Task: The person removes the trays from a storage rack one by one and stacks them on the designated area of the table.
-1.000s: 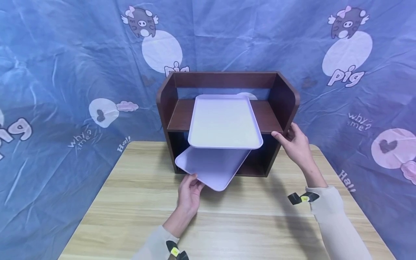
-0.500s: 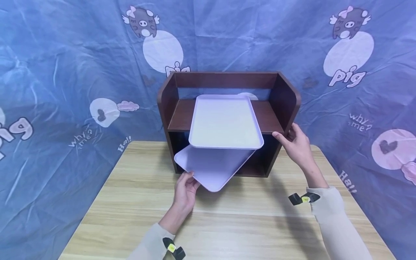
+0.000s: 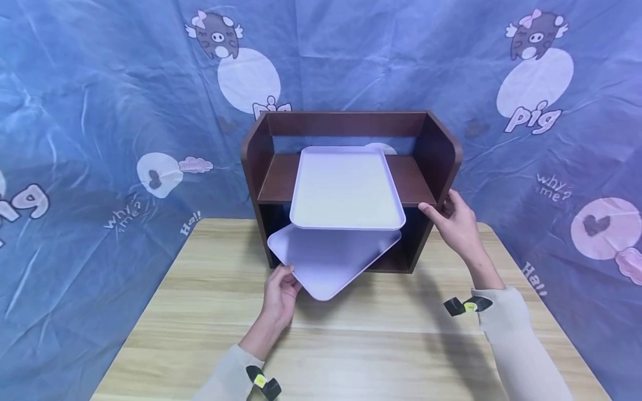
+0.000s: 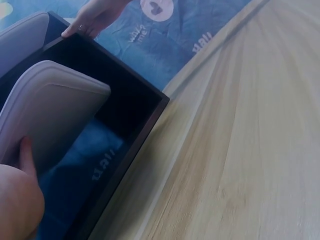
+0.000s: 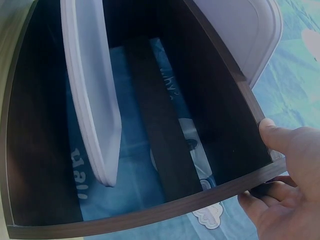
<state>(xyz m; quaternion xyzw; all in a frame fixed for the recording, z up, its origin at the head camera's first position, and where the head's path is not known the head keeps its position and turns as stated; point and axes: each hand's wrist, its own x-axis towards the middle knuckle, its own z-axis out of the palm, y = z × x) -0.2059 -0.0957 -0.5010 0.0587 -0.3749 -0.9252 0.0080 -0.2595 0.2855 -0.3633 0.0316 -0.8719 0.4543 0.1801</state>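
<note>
Lower tray (image 3: 321, 264): skewed at the mouth of the lower compartment (image 3: 410, 239), one corner pointing out toward the person, the far part inside; its rear extent is hidden below the upper tray (image 3: 346, 189).
Lower tray clearance: the right wrist view shows one inner corner apart from the bottom board (image 5: 35, 150) and from the right side panel (image 3: 442, 153).
Left hand (image 3: 280, 298): pinches the near left edge of the lower tray; the fingertips under the tray are hidden.
Right hand (image 3: 458, 225): grips the shelf unit (image 3: 351, 123), thumb on the front edge of the middle shelf (image 3: 281, 178), fingers bent round the outside of the right side panel; judged function, bracing.
Upper tray: lies on the middle shelf, front end overhanging; touched by neither hand.
Shelf unit: upright on the table (image 3: 351, 356), in front of the blue cloth (image 3: 115, 100).
Done: shelf unit held; lower tray gripped and partly within the compartment.
Left: lower tray is not square to the opening, not set down, and neither fully in nor fully out; by judgement, handling is midway.
Travel direction: cannot be told.
Upper tray status: no work under way on it; whether any remains cannot be told.
</note>
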